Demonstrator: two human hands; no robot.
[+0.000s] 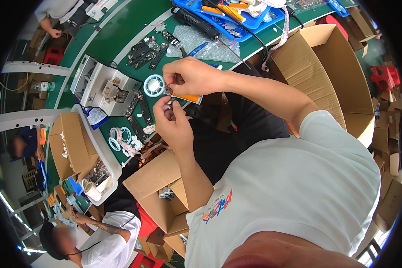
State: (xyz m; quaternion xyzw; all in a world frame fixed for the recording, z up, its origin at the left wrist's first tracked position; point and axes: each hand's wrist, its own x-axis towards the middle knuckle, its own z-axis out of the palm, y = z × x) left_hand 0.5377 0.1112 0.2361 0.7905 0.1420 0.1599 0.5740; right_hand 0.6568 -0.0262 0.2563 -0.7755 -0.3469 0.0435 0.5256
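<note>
My right hand [190, 78] is closed in a pinch just above the table's near edge, its fingertips on something small that I cannot make out. Below it, my left hand [176, 125] has thumb and fingers pressed together on a small dark and shiny part, too small to name. A flat orange piece [186, 97] shows between the two hands; whether either one holds it, I cannot tell. Right beside the fingertips is a round light-blue ring with a white disc [153, 85] in its middle.
A grey-white machine [105, 87] stands left on the green table. Dark narrow parts [143, 52], bubble wrap [190, 40], a black tool [195, 22] and a blue tray [250, 31] lie farther up. Cardboard boxes [315, 73] flank me. A co-worker [107, 236] sits lower left.
</note>
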